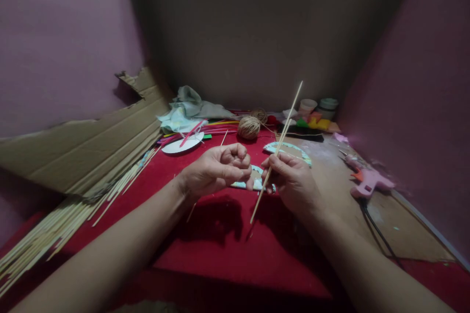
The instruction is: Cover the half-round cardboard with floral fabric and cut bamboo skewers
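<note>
Two thin wooden sticks [293,102] are pinched between the thumb and fingers of my right hand [290,176]; they slant up and away over the red cloth. Just left of them is my left hand [223,168], its fingers curled in towards the thumb; whatever it may hold is too small or hidden to make out. Another thin stick [192,211] passes behind my left hand and wrist, partly covered. Beyond and below the hands lie two curved pieces with light blue patterned edges, one further back [303,153] and one nearer [238,186], partly hidden by my fingers.
Many long sticks [69,220] lie at the left beside torn cardboard [91,151]. Behind are a white disc [183,144], cloth [185,110], twine [248,127] and cups [307,106]. A pink glue gun [372,182] with a black cord rests on a brown board [404,225] at the right.
</note>
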`<state>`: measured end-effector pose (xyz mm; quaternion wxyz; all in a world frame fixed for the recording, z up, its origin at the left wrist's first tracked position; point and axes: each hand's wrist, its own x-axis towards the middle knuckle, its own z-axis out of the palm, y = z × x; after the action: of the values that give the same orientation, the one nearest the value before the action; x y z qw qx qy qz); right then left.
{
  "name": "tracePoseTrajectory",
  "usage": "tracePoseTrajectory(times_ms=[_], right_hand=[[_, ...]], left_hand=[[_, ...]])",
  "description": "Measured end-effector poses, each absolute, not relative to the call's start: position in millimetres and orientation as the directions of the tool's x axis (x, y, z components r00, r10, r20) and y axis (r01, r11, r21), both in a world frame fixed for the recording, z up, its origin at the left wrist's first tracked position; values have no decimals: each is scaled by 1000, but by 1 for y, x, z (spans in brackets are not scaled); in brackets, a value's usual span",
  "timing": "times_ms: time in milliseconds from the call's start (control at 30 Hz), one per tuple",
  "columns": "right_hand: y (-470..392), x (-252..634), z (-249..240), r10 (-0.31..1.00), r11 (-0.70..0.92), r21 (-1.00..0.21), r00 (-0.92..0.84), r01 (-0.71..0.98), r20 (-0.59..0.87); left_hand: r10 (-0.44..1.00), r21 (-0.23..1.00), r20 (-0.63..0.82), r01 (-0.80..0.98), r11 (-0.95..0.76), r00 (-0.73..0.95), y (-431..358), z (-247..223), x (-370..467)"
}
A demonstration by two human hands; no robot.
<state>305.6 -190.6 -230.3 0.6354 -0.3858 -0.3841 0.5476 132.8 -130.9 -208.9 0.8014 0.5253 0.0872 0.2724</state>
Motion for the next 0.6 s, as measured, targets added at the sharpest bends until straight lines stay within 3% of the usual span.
tracePoseTrajectory(times_ms=[67,167,233,333,467,600], right_hand=[[-192,305,-228,996,85,-902,57,-422,68],[-194,304,-225,997,27,-876,-54,-481,61],[-195,303,-223,991,-16,-863,-120,-505,52],[-196,301,-222,989,-18,-868,-139,-497,59],[-200,298,-221,991,28,-894,-103,-448,83],[-206,296,-216,991,59,-939,-90,-340,95]], left_hand=[[577,926,167,-328,187,800,-130,-208,134],[692,961,267,-237,-140,671,-130,-209,136],[732,905,411,-147,-399,543,-132,-210,136],[668,738,610,2,-675,427,-136,-214,134],[562,570,714,120,-813,416,-140,-217,131],[528,516,737,155,-843,422,-139,-217,129]])
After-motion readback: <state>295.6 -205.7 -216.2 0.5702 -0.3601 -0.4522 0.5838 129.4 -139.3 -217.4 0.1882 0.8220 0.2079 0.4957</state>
